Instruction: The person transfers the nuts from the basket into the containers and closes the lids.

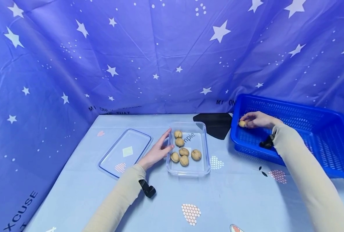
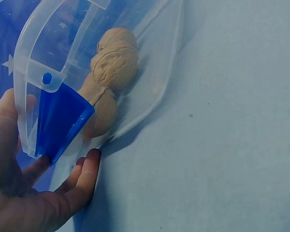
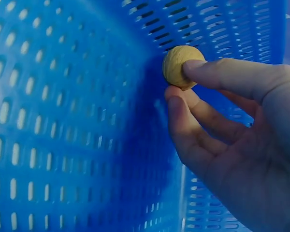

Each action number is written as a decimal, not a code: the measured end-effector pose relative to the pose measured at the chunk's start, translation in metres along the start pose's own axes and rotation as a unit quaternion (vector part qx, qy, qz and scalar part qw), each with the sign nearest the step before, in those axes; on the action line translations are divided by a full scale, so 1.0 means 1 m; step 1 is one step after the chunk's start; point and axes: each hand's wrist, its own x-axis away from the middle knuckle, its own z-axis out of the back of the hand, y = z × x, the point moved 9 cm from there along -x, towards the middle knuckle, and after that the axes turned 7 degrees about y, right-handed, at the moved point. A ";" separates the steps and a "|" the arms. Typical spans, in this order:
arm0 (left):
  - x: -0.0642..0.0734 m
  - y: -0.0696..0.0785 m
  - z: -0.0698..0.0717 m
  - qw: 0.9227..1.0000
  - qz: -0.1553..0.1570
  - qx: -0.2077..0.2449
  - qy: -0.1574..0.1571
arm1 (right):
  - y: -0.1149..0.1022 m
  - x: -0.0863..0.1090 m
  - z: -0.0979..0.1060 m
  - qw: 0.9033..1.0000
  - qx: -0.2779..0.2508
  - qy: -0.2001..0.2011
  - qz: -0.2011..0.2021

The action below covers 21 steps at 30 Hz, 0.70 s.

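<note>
My right hand point(image 1: 257, 120) pinches a walnut point(image 3: 176, 67) between thumb and fingertips, inside the left end of the blue plastic basket point(image 1: 279, 102). My left hand point(image 1: 157, 150) touches the left wall of the clear plastic container point(image 1: 199, 169), its fingers spread along that side. In the left wrist view its fingertips point(image 2: 91, 166) lie low by the container, beside a blue clip flap point(image 2: 60, 123). Several walnuts point(image 1: 184, 160) lie in the container, mostly toward its left side.
A clear lid with a blue seal point(image 1: 127, 129) lies flat left of the container. A black patch point(image 1: 215, 124) shows between container and basket. The pale printed tablecloth point(image 1: 160, 206) covers the table; a purple starry curtain point(image 1: 160, 42) hangs behind.
</note>
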 end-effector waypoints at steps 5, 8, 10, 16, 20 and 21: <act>0.001 -0.001 0.001 1.000 -0.001 -0.001 0.003 | -0.009 0.004 0.009 0.999 -0.020 0.029 0.007; 0.001 -0.001 0.002 1.000 -0.001 -0.001 0.003 | -0.013 0.006 0.013 0.998 -0.034 0.043 0.011; 0.001 -0.001 0.002 1.000 -0.001 -0.005 0.003 | -0.015 0.008 0.015 0.998 -0.045 0.045 0.013; 0.001 0.001 0.001 1.000 -0.009 -0.009 0.002 | -0.023 0.014 0.017 0.997 -0.059 0.043 0.024; 0.001 0.002 0.001 1.000 -0.011 -0.001 -0.001 | -0.028 0.018 0.021 0.997 -0.052 0.050 0.023; 0.001 0.001 0.001 1.000 -0.008 0.000 -0.002 | -0.028 0.018 0.022 0.997 -0.049 0.053 0.021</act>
